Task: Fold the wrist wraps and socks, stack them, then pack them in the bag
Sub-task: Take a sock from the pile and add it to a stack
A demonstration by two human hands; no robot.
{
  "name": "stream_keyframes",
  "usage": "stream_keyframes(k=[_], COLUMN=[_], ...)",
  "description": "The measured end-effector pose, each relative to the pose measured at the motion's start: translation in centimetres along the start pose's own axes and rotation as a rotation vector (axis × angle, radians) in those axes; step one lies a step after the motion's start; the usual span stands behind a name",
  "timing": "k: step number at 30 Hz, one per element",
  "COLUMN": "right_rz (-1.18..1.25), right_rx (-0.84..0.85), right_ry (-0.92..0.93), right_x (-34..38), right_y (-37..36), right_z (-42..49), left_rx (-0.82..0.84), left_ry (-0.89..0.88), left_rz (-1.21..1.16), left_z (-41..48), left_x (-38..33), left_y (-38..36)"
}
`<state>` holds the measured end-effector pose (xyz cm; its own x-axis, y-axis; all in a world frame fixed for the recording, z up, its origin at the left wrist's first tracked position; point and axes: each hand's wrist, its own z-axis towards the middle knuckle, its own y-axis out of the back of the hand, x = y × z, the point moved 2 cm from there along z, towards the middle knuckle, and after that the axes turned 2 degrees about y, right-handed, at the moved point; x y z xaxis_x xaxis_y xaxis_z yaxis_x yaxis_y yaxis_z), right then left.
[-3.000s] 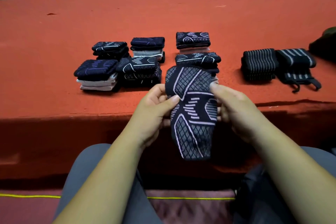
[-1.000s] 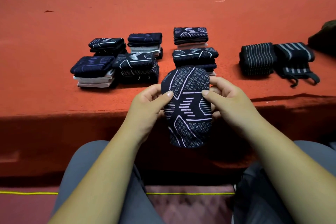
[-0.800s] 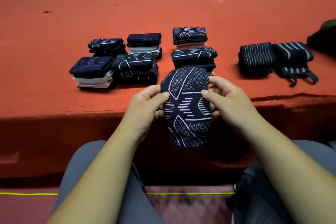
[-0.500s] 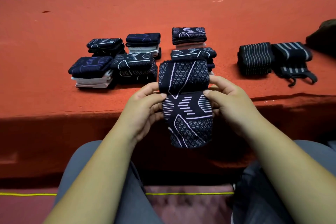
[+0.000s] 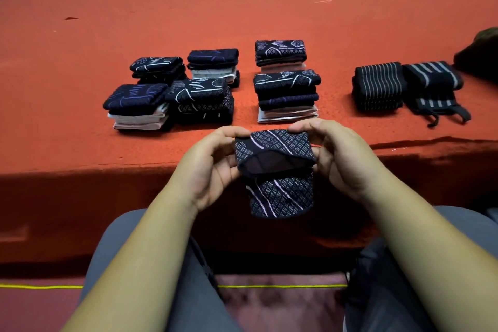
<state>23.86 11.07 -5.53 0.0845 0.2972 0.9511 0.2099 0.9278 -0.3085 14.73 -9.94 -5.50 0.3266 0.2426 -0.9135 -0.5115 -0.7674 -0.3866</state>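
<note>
Since half a second ago the upper half of the sock (image 5: 275,170) has come over toward the viewer, so its open cuff now faces the camera at frame centre, just below the edge of the red ledge (image 5: 242,8). The left hand (image 5: 213,164) pinches its left side and the right hand (image 5: 342,156) its right, fingers curled round the fold. The fold probably needs its edges aligned and the cuff pressed flat before it goes on the nearest sock stack (image 5: 286,96) above. The wrist wraps (image 5: 377,89) lie at right.
</note>
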Motion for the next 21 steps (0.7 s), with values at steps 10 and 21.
stream_keyframes(k=[10, 21], right_rz=[-0.144, -0.189], right_rx=[0.005, 0.08], right_ry=[0.13, -0.028], right_x=[-0.1, -1.2], right_y=[0.0, -0.6], right_z=[-0.5, -0.4], left_rx=[0.017, -0.036], left_ry=[0.004, -0.123], left_rz=[0.254, 0.064], left_z=[-0.5, 0.0], left_x=[1.1, 0.0], left_y=[-0.2, -0.2])
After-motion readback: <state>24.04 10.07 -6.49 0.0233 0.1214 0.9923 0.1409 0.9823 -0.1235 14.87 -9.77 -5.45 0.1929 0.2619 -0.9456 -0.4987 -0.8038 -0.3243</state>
